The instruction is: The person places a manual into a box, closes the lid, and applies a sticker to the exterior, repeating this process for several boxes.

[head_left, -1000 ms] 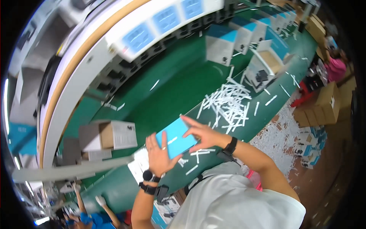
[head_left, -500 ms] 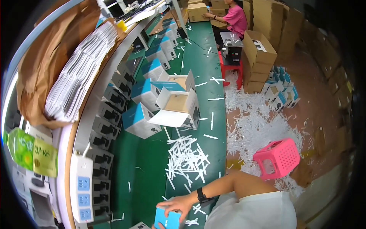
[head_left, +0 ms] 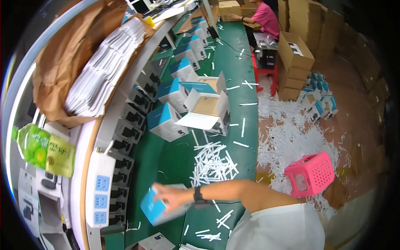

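Observation:
My right hand, with a dark band on its wrist, grips a small carton with a blue top and white sides from above. Both are smeared by motion over the green bench. My left hand is out of sight. Nearer the lower edge lies another white carton, partly cut off. Beyond my hand is a heap of white paper strips. Past it stands an open white carton with brown cardboard inside, its flaps spread. Closed blue-and-white cartons stand left of it in a row running away.
Packed cartons line the shelf at left, below a white power strip. A green bottle and a paper stack lie above. A pink stool stands among floor shreds at right. A person in pink works far off.
My right hand has carried the blue-topped carton left and away from the lower edge. The left-hand fingers on it earlier have gone from view. The whole view has shifted slightly.

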### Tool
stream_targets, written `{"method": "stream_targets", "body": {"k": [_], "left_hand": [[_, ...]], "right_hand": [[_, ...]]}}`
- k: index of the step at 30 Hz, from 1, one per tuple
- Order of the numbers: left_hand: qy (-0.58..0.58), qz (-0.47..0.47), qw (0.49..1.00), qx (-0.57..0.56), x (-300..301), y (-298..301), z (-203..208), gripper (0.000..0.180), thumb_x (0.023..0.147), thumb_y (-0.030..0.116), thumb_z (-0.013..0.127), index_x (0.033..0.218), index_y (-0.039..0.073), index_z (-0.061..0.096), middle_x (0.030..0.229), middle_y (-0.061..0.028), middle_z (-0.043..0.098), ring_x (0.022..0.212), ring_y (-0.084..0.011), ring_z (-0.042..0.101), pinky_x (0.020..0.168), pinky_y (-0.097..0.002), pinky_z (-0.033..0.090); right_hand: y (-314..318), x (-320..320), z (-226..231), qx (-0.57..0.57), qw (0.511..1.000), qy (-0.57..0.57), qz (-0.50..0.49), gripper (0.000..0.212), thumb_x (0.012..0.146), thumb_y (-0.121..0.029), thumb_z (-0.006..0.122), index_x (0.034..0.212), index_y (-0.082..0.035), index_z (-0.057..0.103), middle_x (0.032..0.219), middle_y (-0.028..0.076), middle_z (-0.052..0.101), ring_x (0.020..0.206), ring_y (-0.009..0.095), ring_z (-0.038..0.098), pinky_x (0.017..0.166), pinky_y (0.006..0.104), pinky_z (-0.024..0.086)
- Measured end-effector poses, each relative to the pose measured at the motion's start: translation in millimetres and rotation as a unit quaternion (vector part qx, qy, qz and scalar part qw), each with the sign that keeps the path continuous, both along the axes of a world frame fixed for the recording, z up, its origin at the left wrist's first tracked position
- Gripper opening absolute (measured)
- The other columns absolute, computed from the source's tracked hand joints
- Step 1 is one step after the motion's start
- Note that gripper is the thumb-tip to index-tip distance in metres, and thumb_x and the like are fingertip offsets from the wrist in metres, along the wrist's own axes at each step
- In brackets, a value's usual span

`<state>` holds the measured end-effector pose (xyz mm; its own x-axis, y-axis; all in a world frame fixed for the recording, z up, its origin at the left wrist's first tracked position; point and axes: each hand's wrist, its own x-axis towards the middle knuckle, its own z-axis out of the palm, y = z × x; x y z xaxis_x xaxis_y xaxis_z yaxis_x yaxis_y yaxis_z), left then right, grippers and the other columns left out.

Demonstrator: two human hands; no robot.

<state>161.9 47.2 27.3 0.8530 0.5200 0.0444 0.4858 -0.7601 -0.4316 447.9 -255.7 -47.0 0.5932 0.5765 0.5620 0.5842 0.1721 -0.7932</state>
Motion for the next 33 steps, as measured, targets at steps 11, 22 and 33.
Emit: {"method": "stream_targets", "body": {"k": [11,22,33], "left_hand": [[-0.05,0.013,0.999,0.004,-11,-43,-29,0.036,0.087,0.03,0.062,0.115,0.008,0.066,0.101,-0.0128,0.07,0.084,-0.028,0.069,0.07,-0.039,0.055],[-0.352,-0.226,0.81,-0.411,-11,-261,-7,0.016,0.078,0.011,0.07,0.093,0.007,0.065,0.115,-0.0125,0.067,0.109,-0.0282,0.065,0.087,-0.037,0.055],[-0.116,0.397,0.9,-0.135,-208,-131,-184,0.066,0.082,0.025,0.06,0.133,-0.014,0.044,0.123,-0.0274,0.052,0.109,-0.0455,0.054,0.096,-0.0498,0.047]], "right_hand": [[-10,49,36,-0.208,0.963,0.009,-0.17,0.034,0.08,-0.029,0.071,0.103,-0.004,0.065,0.1,0.017,0.066,0.085,0.036,0.064,0.079,0.0413,0.054],[-100,-134,-15,-0.25,0.898,0.361,0.039,0.037,0.093,-0.018,0.064,0.123,0.001,0.055,0.095,0.005,0.066,0.074,0.01,0.059,0.062,0.0289,0.048],[-116,-122,28,-0.324,0.919,0.169,0.145,0.036,0.087,-0.012,0.067,0.12,0.001,0.059,0.095,0.002,0.065,0.064,0.006,0.047,0.054,0.0242,0.041]]}}
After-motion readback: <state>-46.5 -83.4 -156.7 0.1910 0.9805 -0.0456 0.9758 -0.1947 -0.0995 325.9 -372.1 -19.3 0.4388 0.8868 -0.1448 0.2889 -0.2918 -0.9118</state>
